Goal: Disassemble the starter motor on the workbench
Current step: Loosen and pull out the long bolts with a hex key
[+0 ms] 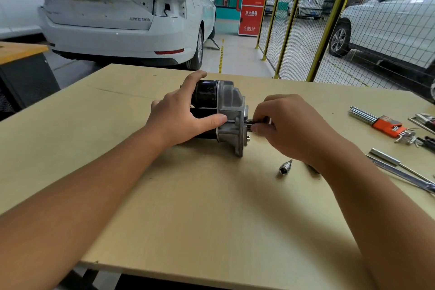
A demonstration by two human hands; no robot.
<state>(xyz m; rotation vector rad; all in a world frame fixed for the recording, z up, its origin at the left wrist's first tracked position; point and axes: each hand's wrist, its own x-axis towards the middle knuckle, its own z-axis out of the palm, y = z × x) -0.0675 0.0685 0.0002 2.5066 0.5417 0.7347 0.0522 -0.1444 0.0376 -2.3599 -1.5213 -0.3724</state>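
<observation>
On the pale wooden bench [211, 207], a small metal socket [284, 167] lies nearest, at about five o'clock from the starter motor [221, 113], which lies on its side mid-bench. The left hand [181, 115] grips the motor's black body, fingers curled over the top and thumb pressed along the near side. The right hand [284, 125] pinches a thin dark tool [260, 121] against the motor's grey end at three o'clock. Far right lies an orange-holdered set of hex keys [381, 125]. Beyond the bench stands a white car [122, 12].
</observation>
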